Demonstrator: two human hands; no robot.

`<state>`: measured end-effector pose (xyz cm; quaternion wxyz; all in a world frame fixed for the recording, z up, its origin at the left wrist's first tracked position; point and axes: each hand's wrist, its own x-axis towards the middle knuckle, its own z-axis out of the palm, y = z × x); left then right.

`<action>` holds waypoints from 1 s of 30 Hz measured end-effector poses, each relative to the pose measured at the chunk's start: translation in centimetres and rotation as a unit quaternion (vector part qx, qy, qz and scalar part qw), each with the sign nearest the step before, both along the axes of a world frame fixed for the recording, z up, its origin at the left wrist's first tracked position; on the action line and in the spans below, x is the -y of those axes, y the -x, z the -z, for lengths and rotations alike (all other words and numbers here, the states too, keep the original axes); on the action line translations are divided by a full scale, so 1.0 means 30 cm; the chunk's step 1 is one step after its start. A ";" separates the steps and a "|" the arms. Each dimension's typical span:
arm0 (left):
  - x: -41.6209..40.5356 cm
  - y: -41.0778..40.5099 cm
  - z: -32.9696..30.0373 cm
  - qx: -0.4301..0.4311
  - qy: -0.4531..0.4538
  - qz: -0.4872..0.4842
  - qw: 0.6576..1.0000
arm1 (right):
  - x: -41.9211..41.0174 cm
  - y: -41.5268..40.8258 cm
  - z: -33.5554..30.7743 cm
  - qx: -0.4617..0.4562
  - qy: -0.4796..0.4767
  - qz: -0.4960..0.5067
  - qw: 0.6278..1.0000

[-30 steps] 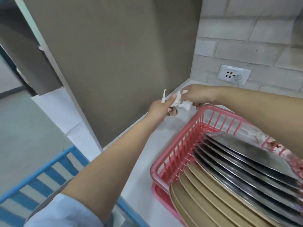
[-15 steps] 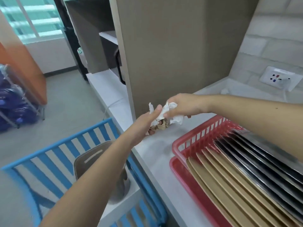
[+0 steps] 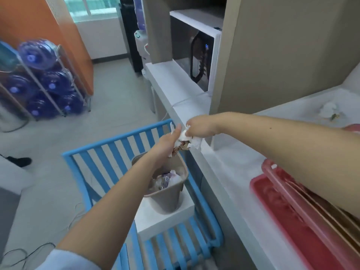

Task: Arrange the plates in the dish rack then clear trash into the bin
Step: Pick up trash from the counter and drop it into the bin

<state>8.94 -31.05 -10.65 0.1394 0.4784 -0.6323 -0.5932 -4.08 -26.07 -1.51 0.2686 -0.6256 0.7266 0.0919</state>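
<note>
- Left hand (image 3: 169,140) and right hand (image 3: 200,127) together pinch a crumpled tissue wad (image 3: 186,142) in curled fingers, just off the worktop (image 3: 229,162) edge.
- The wad hangs above the bin (image 3: 167,193).
- Plates (image 3: 331,209) stand in the red dish rack (image 3: 288,207).

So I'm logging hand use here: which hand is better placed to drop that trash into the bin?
Left. The left hand cups the tissue wad from beneath, nearly above the bin. The right hand pinches it over the counter edge.
</note>
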 end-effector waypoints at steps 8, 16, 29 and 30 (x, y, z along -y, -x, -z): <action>0.150 -0.228 0.224 0.079 -0.011 -0.142 0.987 | 0.088 -0.197 0.295 0.027 -0.044 0.035 0.998; 0.175 -0.272 0.391 0.156 0.002 -0.079 0.985 | 0.098 -0.244 0.549 0.040 -0.011 0.149 0.988; 0.172 -0.249 0.521 0.313 0.067 0.168 0.932 | 0.122 -0.255 0.641 0.130 0.041 0.274 0.952; 0.176 -0.250 0.529 0.330 0.080 0.185 0.922 | 0.125 -0.251 0.648 0.141 0.050 0.279 0.949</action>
